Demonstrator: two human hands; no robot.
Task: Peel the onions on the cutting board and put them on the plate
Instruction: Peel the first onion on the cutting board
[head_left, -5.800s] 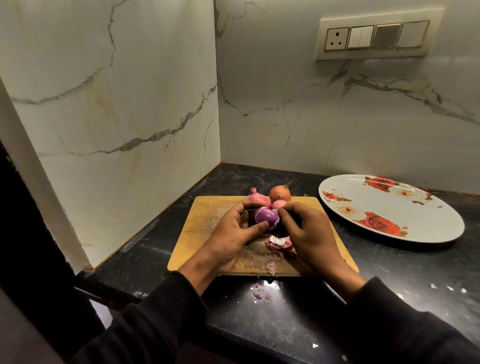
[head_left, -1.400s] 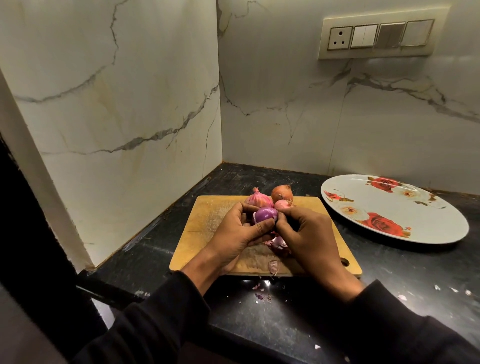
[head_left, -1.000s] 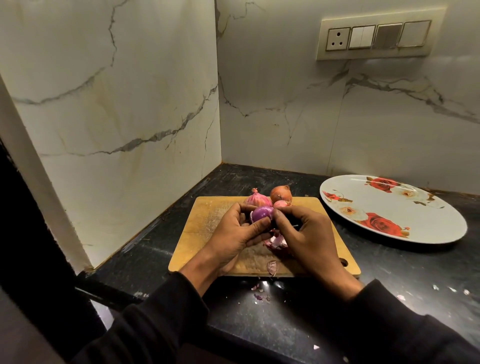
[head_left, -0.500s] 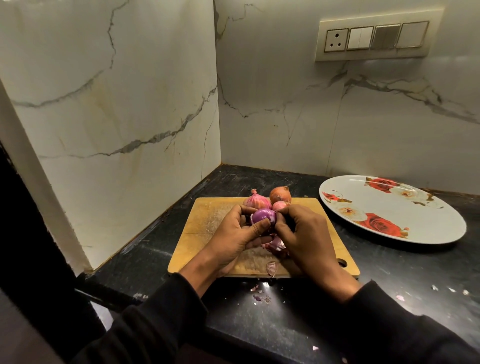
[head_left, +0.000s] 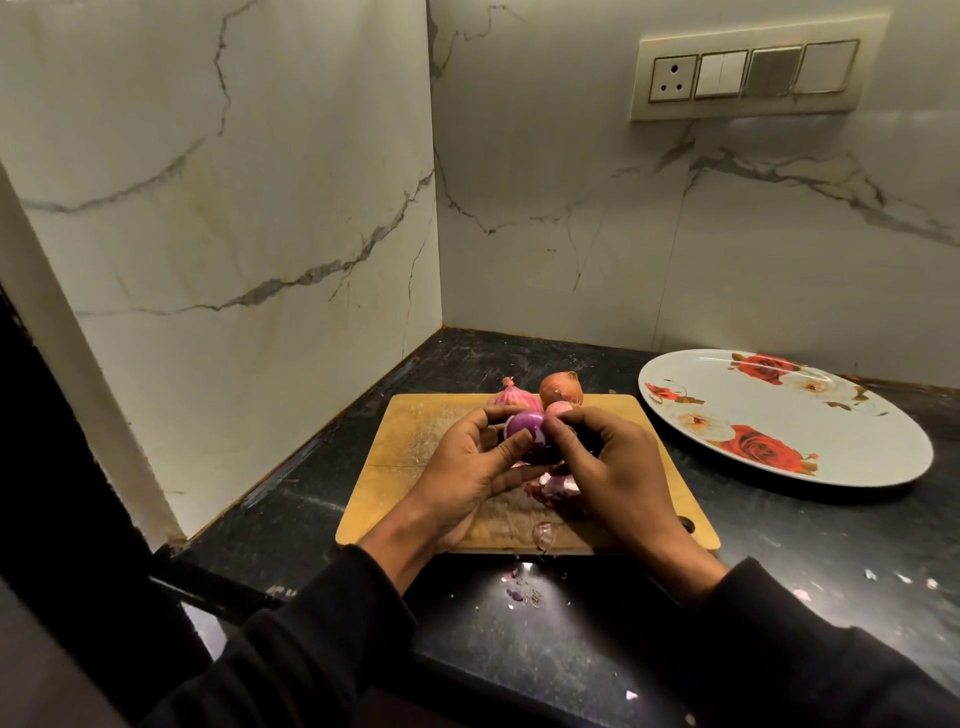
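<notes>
- Wooden cutting board (head_left: 415, 447) lies on a dark countertop (head_left: 779, 525) in a corner of white marble-veined walls.
- Switch panel (head_left: 748, 73) on the back wall, above and to the right.
- White oval plate (head_left: 852, 452) with red rose print sits on the counter just right of the board, apart from it; nothing on it.
- At the board's far edge: a pink-skinned onion (head_left: 511, 397), unpeeled, on the left; a brown-skinned onion (head_left: 560, 387) on the right; a third pale pink onion (head_left: 558, 409) mostly hidden behind the right hand's fingertips.
- Loose peels (head_left: 558, 486) lie on the board under the hands; one curled scrap (head_left: 543, 532) at the near edge. Small flakes (head_left: 519, 587) on the counter in front of the board.
- Purple onion (head_left: 524, 427), glossy and largely peeled, is held above the board's middle, between both hands.
- Left hand (head_left: 467, 473): fingers curled round the purple onion from the left, thumb pressed against its near side.
- Right hand (head_left: 613, 467): fingers bent, tips pinching at the onion's right side; what exactly they pinch is hidden by the knuckles.
- Both forearms in dark sleeves (head_left: 311, 649).
</notes>
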